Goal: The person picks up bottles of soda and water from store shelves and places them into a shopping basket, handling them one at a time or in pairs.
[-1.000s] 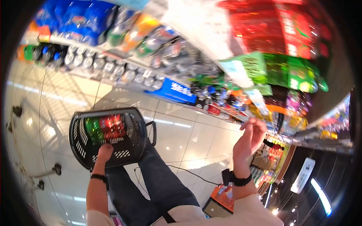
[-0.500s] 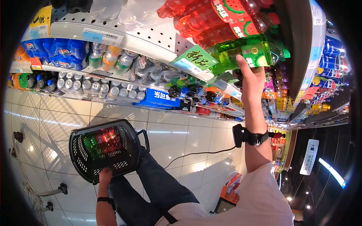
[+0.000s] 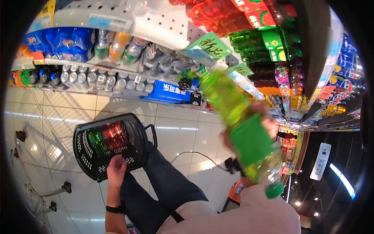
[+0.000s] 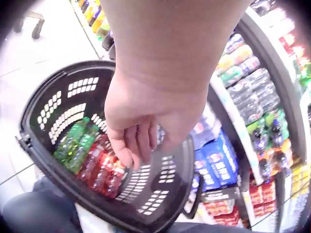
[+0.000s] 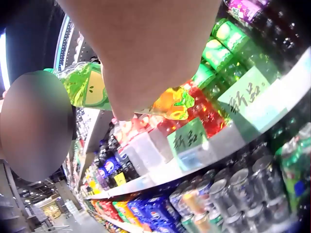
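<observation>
Several blue-wrapped drink packs [image 3: 62,43] sit near the left end of a white metal shelf [image 3: 58,61], with a row of silver cans [image 3: 83,76] below its front edge. Lower down is a black plastic basket [image 3: 136,136] with slotted walls, its mouth facing up. Green plastic bottles [image 3: 96,139] lie toward its left edge, with red plastic bottles [image 3: 116,136] just beside them. Over the basket's near edge is the left hand [image 3: 116,168], its grip loose and its fingers slightly curled around nothing. Farther right, a blue carton with white characters [image 3: 167,93] stands low in the display. Right of it, the right hand [image 3: 269,123] has its grip closed around a light-green plastic bottle with a darker green label and cap [image 3: 247,136]. This bottle is slanted in the air before the upper shelf's front edge, its cap toward the person. Behind it, full green bottles [image 3: 255,45] line the upper shelf's right end.
</observation>
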